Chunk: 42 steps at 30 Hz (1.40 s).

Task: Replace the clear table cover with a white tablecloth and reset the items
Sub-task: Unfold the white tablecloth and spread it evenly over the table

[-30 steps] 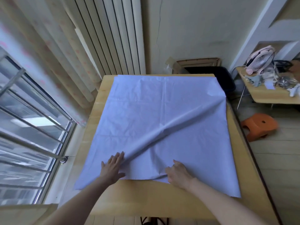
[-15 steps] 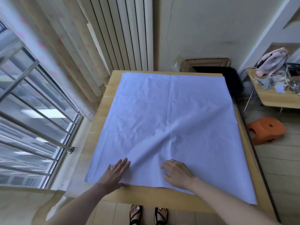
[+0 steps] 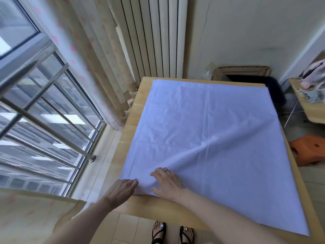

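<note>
While the white tablecloth (image 3: 211, 134) is lying spread over the tabletop (image 3: 158, 206), the left hand (image 3: 123, 188) and right hand (image 3: 168, 184) are pressing flat, fingers straight, on its corner by the tabletop's near left corner.

**White cloth spread on the table**

The white tablecloth (image 3: 211, 138) lies open and mostly flat on the wooden table (image 3: 158, 206). It looks a bit blue in the light. It has small wrinkles and one long raised fold running from its near left corner toward the far right side. Bare wood shows along the left side and the near edge.
</note>
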Motion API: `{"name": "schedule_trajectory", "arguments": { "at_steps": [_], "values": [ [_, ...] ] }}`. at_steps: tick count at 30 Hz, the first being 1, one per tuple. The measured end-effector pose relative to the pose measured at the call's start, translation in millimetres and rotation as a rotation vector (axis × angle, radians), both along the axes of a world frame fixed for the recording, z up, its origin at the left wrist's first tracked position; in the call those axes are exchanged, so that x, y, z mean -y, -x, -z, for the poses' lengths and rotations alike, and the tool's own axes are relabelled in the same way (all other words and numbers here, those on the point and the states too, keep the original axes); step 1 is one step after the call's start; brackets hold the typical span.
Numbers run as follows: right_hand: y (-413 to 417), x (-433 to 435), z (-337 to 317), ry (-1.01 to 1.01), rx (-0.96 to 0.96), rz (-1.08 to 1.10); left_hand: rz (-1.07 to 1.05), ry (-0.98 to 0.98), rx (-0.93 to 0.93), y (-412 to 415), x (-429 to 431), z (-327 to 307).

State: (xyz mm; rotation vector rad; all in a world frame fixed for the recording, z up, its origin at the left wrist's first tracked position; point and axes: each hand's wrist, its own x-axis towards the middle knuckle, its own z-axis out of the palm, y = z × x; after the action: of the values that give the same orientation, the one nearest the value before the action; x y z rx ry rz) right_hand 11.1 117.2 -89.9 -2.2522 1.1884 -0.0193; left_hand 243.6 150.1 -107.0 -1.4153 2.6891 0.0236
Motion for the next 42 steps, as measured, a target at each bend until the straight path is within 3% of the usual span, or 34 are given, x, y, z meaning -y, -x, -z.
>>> {"name": "schedule_trajectory", "arguments": {
  "at_steps": [6, 10, 12, 14, 15, 17, 20, 24, 25, 30, 37, 42],
  "values": [
    [-50, -1, -9, -0.014, -0.133, 0.082, -0.092, 0.201, -0.257, -7, 13, -10],
    [-55, 11, -17, 0.149, 0.001, 0.263, -0.109, 0.34, -0.381, 18, 37, -36],
    [-45, 26, -26, 0.104, 0.017, 0.431, -0.363, 0.276, -0.448, 25, 45, -37],
    [-25, 44, -29, 0.014, 0.001, 0.648, -0.645, -0.014, -0.547, 25, 49, -32],
    [-12, 52, -29, -0.025, 0.02, 0.746, -0.682, -0.217, -0.507, 24, 47, -27],
    [16, 64, -28, -0.072, 0.08, 0.898, -0.537, -0.474, -0.243, 24, 39, -16],
    [63, 74, -26, -0.105, 0.136, 1.075, -0.399, -0.641, 0.001, 32, 25, 1],
    [130, 76, -27, -0.082, 0.127, 1.272, -0.256, -0.377, 0.165, 35, 16, 19],
    [147, 76, -26, -0.081, 0.118, 1.306, -0.226, -0.27, 0.174, 32, 17, 28],
    [226, 62, -20, -0.065, 0.057, 1.432, -0.146, -0.095, 0.177, 17, 27, 32],
    [308, 43, -32, 0.046, -0.127, 1.601, -0.226, -0.176, 0.184, 7, 34, 35],
    [369, 13, -27, -0.123, -0.325, 1.777, -0.286, -0.274, 0.132, -2, 32, 26]
  ]
}}
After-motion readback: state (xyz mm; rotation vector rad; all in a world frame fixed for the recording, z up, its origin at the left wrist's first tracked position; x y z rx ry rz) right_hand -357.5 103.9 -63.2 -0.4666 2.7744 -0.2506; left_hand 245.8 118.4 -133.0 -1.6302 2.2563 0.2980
